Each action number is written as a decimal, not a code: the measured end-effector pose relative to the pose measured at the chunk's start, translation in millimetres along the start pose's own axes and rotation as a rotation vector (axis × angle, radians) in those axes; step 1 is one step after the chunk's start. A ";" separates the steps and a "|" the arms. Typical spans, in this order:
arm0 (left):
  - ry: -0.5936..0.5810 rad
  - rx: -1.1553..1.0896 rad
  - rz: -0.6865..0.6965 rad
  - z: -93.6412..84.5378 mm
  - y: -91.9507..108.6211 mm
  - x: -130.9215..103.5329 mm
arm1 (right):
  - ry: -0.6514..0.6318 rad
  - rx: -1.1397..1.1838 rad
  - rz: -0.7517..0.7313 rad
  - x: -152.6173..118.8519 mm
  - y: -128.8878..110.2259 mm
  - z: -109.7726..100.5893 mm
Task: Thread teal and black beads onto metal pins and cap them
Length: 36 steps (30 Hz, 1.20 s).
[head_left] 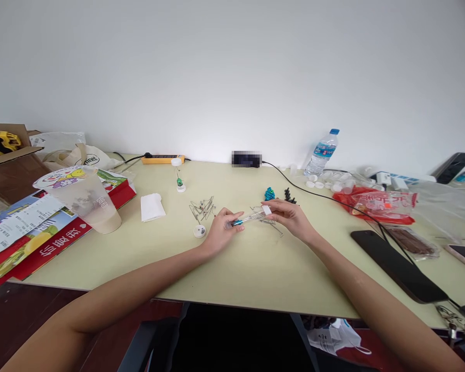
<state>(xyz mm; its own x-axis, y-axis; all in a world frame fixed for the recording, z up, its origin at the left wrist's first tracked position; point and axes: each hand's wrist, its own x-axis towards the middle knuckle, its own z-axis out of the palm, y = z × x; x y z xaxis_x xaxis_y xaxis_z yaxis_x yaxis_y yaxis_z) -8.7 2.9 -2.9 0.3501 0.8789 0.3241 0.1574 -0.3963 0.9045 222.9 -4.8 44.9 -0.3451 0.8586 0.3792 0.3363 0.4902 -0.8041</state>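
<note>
My left hand: fingers and thumb of the left hand (221,230) are closed on one end of a clear tube (251,216), near a blue piece (237,222).
My right hand: the right hand (292,219) pinches the white cap (267,210) at the tube's other end.
Tube: held slightly tilted between my hands, in front of me over the worktop (232,279).
Metal pins: one pile (203,206) lies beyond my left hand; a white disc with small dark dots (199,231) sits just beside it.
Beyond my right hand: a blue-green cluster (269,194) and black pieces (289,196), side by side.
Standing piece: a white-ended holder with something green (180,182) stands farther back, left.
</note>
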 end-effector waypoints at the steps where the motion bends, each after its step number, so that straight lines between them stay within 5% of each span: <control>1: -0.007 0.033 0.012 0.3 2.0 -1.3 | 0.009 -0.015 -0.009 -0.2 -0.7 0.9; 8: -0.003 0.072 0.138 -7.8 29.4 3.0 | 0.072 -0.041 -0.109 -5.6 -14.4 11.7; 12: 0.271 -0.053 0.154 -57.1 31.3 27.2 | 0.055 -0.141 -0.113 -7.9 -20.5 13.4; 16: 0.499 0.141 0.071 -124.7 6.0 41.4 | 0.033 -0.235 -0.060 -7.1 -19.7 12.2; 21: 0.572 0.363 -0.126 -164.7 -31.4 36.5 | -0.033 -0.304 -0.036 -6.9 -20.6 12.5; 27: 0.517 0.482 -0.249 -166.5 -28.9 29.5 | -0.035 -0.377 -0.020 -7.3 -24.6 7.5; 29: 0.597 0.508 -0.208 -161.7 -5.4 20.2 | 0.008 -0.399 -0.018 -6.1 -22.8 3.2; 32: 0.615 0.271 0.048 -135.4 57.1 -5.9 | 0.102 -0.427 -0.004 -2.2 -14.1 -4.6; 34: 0.372 -0.076 0.110 -103.1 105.3 -31.2 | 0.177 -0.450 0.018 1.6 -3.3 -9.9; 36: 0.008 -0.475 0.012 -64.6 141.8 -62.9 | 0.233 -0.465 0.053 5.7 11.3 -16.0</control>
<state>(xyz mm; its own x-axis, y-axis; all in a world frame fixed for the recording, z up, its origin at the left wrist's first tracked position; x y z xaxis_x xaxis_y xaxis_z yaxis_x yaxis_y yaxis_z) -68.0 -91.4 122.9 0.3416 0.8778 0.3358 -0.2870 -0.2428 0.9266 238.8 8.0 45.3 -0.1307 0.8689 0.4774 0.7200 0.4142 -0.5568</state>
